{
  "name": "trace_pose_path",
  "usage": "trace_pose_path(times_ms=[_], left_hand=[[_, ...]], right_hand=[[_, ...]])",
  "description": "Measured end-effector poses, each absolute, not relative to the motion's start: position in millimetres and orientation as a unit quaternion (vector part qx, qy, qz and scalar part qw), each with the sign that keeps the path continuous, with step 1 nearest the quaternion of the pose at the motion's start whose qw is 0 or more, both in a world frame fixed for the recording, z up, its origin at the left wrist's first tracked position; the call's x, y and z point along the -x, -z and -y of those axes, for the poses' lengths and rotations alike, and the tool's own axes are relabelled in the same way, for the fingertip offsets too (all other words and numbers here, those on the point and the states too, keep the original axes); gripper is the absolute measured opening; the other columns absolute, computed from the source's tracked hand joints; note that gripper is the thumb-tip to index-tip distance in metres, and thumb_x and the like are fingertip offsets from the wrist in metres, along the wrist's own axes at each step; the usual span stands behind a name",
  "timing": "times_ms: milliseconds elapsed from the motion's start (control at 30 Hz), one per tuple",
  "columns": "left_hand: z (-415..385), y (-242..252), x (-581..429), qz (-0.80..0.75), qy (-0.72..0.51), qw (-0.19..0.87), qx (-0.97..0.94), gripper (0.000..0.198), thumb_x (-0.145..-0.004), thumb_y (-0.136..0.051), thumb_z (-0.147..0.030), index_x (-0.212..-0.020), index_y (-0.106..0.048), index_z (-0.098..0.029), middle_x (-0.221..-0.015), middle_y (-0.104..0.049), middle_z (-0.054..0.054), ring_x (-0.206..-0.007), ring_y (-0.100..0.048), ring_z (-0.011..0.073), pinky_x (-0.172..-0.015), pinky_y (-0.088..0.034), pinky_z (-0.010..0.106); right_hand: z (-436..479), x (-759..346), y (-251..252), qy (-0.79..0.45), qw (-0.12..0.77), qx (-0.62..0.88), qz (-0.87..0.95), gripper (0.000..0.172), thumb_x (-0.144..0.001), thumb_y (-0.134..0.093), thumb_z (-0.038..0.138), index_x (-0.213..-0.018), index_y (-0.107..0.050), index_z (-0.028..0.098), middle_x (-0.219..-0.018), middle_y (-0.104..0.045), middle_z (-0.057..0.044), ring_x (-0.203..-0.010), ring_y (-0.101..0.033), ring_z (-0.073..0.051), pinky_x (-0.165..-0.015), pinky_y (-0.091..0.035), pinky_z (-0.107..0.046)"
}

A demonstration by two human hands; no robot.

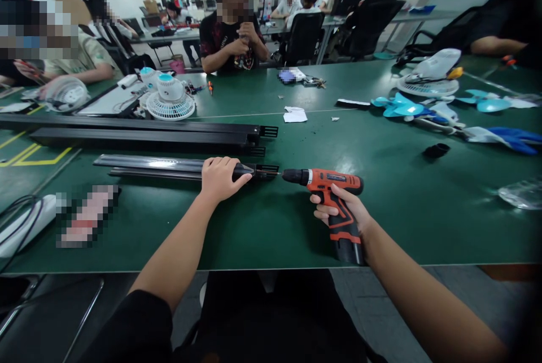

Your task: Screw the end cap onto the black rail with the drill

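My right hand [339, 205] is wrapped around the handle of an orange and black cordless drill [334, 181]. The drill lies level over the table, its chuck facing left and a thin bit reaching toward the bar ends. My left hand [220, 178] grips a long glossy black bar [152, 163] from above near its right end, the thumb along a dark tapered part [243, 171]. Whether the bit touches the bar I cannot tell. A second, thinner black bar [152, 173] lies along the near side, partly hidden by my left hand. A slotted black end piece [271, 170] sticks out beyond the hand.
Longer black bars [169, 136] lie behind. White fan parts [169, 100], blue fan blades [398, 105] and a white paper [295, 114] sit farther back on the green table [262, 239]. A black ring-shaped part [436, 151] is at right. A person [232, 30] stands opposite.
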State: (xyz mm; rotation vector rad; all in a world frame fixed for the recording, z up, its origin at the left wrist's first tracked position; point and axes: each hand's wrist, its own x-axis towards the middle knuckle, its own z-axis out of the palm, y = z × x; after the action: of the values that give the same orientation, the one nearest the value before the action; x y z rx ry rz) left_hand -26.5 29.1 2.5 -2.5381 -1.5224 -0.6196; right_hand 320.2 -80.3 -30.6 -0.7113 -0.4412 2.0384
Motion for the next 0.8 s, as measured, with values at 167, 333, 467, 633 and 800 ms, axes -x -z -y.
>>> trace_pose_path(times_ms=[167, 333, 467, 633, 800], left_hand=[[-29.2, -3.3, 26.4, 0.505, 0.204, 0.053, 0.837, 0.047, -0.096, -0.051, -0.065, -0.112, -0.07, -0.025, -0.114, -0.075, 0.01, -0.11, -0.065, 0.0346, -0.104, -0.038, 0.052], [-29.4, -2.7, 26.7, 0.505, 0.207, 0.059, 0.836, 0.045, -0.096, -0.053, -0.065, -0.112, -0.07, -0.026, -0.113, -0.075, 0.009, -0.109, -0.065, 0.034, -0.104, -0.038, 0.052], [-29.1, -2.4, 26.8, 0.503, 0.21, 0.057, 0.837, 0.047, -0.096, -0.052, -0.066, -0.113, -0.07, -0.026, -0.112, -0.075, 0.009, -0.108, -0.065, 0.034, -0.104, -0.038, 0.052], [-28.5, -3.2, 26.4, 0.504, 0.208, 0.054, 0.837, 0.047, -0.097, -0.052, -0.065, -0.113, -0.07, -0.026, -0.112, -0.075, 0.009, -0.109, -0.065, 0.0337, -0.104, -0.038, 0.052], [-28.6, -3.1, 26.2, 0.502, 0.208, 0.055, 0.838, 0.047, -0.097, -0.052, -0.065, -0.112, -0.07, -0.025, -0.114, -0.075, 0.009, -0.109, -0.065, 0.0336, -0.104, -0.038, 0.051]], right_hand=[[79.4, -320.7, 32.5, -0.815, 0.455, 0.294, 0.206, 0.033, -0.092, -0.069, 0.041, -0.114, -0.059, 0.02, -0.091, -0.065, -0.003, -0.049, -0.04, -0.007, -0.053, -0.053, -0.025], [77.8, -326.7, 42.2, -0.814, 0.441, 0.304, 0.225, 0.032, -0.094, -0.065, 0.047, -0.112, -0.061, 0.021, -0.084, -0.062, -0.004, -0.053, -0.046, -0.011, -0.052, -0.05, -0.026], [77.2, -327.5, 43.7, -0.813, 0.438, 0.307, 0.231, 0.032, -0.095, -0.062, 0.048, -0.11, -0.061, 0.02, -0.083, -0.061, -0.003, -0.053, -0.044, -0.012, -0.053, -0.051, -0.027], [76.9, -328.2, 43.1, -0.828, 0.428, 0.29, 0.217, 0.031, -0.094, -0.065, 0.049, -0.104, -0.062, 0.02, -0.081, -0.06, -0.003, -0.054, -0.045, -0.011, -0.053, -0.05, -0.024], [76.7, -328.3, 41.7, -0.821, 0.439, 0.288, 0.226, 0.031, -0.094, -0.066, 0.045, -0.114, -0.06, 0.022, -0.084, -0.062, -0.003, -0.053, -0.046, -0.01, -0.054, -0.051, -0.025]])
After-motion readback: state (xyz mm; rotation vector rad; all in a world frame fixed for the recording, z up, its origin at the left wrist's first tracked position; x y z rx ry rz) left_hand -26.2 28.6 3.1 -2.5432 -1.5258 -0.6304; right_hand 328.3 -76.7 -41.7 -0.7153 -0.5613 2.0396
